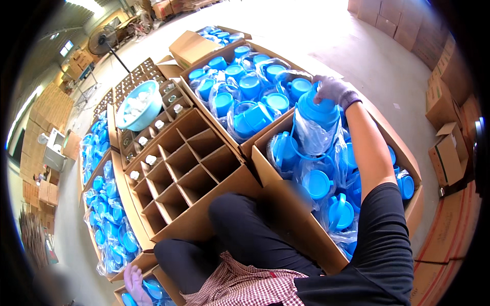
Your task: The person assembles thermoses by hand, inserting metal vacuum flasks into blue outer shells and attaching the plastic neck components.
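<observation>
My right hand (pixel 332 92), in a pale purple glove, is closed on the top of a blue plastic jug (pixel 317 122) with clear wrap round its lower part. This jug stands above the others in an open carton (pixel 263 163) on the right, among several blue jugs with lids and handles, in clear bags. Low on the left, my left hand (pixel 135 285), gloved alike, has its fingers apart and holds nothing that I can see. It is beside a small carton (pixel 168 285) with more blue jugs in it.
Between my knees and the far cartons stands a divided carton (pixel 191 214) with a few bottles in its left cells. A light blue basin (pixel 138 127) of white pieces rests behind it. More jug cartons flank it. Beyond are a standing fan (pixel 103 40) and stacked boxes (pixel 449 76).
</observation>
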The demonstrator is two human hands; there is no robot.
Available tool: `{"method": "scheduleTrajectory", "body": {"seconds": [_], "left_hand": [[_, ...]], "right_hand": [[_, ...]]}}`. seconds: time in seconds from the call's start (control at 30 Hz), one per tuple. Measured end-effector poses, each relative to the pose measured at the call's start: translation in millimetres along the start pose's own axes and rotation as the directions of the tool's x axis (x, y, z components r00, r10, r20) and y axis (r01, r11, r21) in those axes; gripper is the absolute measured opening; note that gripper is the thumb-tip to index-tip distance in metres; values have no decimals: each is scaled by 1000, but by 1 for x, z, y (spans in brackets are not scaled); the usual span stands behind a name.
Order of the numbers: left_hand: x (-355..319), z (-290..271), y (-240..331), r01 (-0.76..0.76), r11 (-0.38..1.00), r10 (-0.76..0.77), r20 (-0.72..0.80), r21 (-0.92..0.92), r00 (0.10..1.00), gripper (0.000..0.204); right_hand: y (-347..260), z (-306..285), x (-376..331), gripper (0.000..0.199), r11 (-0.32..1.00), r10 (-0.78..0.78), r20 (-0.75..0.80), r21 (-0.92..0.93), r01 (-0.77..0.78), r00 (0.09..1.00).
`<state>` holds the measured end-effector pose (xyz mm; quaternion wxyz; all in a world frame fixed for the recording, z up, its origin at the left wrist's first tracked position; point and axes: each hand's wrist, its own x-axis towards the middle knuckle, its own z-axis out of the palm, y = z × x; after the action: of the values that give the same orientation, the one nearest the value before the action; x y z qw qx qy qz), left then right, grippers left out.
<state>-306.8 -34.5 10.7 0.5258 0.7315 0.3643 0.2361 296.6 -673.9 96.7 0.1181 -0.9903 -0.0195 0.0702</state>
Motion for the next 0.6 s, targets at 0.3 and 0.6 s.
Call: {"method": "scheduleTrajectory", "body": {"seconds": [0.3,0.6], "left_hand": [[23,56,41,215,974,-224,213,68,951,64],[37,51,7,286,952,-303,216,106,928,54]], "right_hand": [[72,239,-33,60,924,82,-402,375,81,912],[204,176,-131,46,871,385,-377,451,-196,842]]}}
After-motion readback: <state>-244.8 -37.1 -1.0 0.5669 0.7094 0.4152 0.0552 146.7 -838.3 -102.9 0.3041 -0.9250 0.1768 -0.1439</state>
